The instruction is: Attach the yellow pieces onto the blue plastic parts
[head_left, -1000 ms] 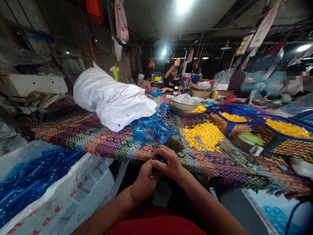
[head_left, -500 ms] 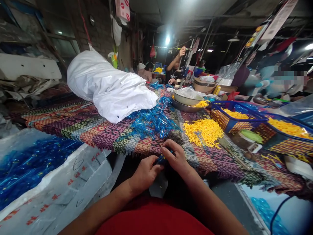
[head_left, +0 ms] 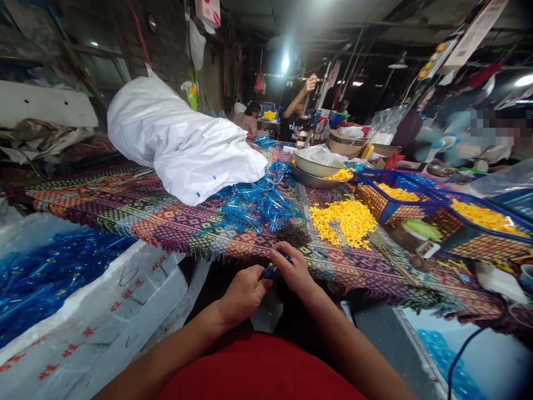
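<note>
My left hand and my right hand meet at the near edge of a table covered with a patterned cloth. Between their fingertips they pinch one small blue plastic piece. Just beyond my hands lie a little heap of dark small parts, a pile of blue transparent plastic pieces and a pile of yellow plastic pieces.
A big white sack lies on the table's left. A foam box of blue pieces stands at lower left. Metal bowls and blue baskets of yellow parts stand to the right. Other people work at the far end.
The view has dropped and shifted slightly. My hands have parted a little, and the blue piece between the fingertips now shows.
</note>
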Tool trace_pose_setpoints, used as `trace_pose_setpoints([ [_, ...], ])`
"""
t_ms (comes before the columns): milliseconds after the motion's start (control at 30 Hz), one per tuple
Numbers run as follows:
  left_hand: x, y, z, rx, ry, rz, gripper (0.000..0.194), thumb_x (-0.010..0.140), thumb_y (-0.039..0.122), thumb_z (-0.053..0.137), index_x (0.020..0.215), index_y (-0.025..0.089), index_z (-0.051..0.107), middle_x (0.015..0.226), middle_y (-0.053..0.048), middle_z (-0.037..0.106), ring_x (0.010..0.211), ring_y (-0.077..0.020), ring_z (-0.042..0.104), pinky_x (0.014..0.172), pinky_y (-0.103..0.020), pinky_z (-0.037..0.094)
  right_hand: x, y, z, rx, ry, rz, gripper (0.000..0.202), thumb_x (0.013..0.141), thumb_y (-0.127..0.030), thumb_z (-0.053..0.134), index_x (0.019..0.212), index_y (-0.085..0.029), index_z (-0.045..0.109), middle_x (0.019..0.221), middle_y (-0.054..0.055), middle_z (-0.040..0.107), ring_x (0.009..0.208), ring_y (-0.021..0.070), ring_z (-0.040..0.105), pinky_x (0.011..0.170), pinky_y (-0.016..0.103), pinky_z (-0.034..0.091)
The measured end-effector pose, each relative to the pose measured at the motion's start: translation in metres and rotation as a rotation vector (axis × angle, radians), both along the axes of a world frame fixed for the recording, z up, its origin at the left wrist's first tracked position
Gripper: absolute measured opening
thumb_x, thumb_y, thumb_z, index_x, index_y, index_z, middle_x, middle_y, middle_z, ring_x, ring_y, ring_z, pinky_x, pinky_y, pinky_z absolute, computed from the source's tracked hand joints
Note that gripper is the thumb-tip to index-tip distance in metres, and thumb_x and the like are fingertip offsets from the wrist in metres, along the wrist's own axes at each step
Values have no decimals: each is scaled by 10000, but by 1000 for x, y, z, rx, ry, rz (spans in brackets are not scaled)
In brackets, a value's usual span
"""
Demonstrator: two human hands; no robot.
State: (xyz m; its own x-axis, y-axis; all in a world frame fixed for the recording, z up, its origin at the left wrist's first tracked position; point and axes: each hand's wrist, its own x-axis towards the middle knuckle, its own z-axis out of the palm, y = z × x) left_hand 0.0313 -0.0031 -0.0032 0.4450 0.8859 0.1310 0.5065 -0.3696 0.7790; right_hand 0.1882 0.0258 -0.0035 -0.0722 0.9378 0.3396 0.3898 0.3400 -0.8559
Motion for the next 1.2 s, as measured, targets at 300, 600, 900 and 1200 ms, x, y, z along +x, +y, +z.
trace_pose_setpoints([
  [300, -8, 0, -2, -726, -397, -47, 249, 766, 396, 504, 687, 168, 446, 465, 75, 414, 303, -56, 350, 317, -174, 223, 24, -8, 8, -113, 198, 446, 576, 734, -378, 643, 1268, -275, 453, 1259, 65, 513, 1066, 216, 529, 885, 364, 434],
  [600, -21, -3, 7, -1149, -788, -372, 365, 791, 451, 513, 839, 93, 571, 560, 24, 481, 307, -53, 440, 266, -152, 226, 33, -21, 20, 121, -5, 477, 482, 773, -256, 646, 1226, -348, 510, 1150, 33, 588, 1089, 194, 517, 917, 361, 417],
  [900, -25, -14, 11, -1328, -811, -481, 417, 817, 441, 441, 843, 57, 601, 528, -10, 515, 322, -117, 518, 237, -179, 272, 29, -34, 41, 178, -123, 463, 330, 763, -317, 639, 1086, -261, 602, 946, 49, 560, 818, 166, 551, 696, 288, 458],
  [1200, -21, -16, 13, -1000, -619, -247, 372, 786, 486, 486, 762, 121, 552, 501, 41, 465, 289, -54, 376, 280, -180, 230, 27, -36, 35, 170, -74, 457, 235, 749, -278, 657, 982, -271, 626, 962, 52, 567, 903, 188, 552, 771, 329, 462],
])
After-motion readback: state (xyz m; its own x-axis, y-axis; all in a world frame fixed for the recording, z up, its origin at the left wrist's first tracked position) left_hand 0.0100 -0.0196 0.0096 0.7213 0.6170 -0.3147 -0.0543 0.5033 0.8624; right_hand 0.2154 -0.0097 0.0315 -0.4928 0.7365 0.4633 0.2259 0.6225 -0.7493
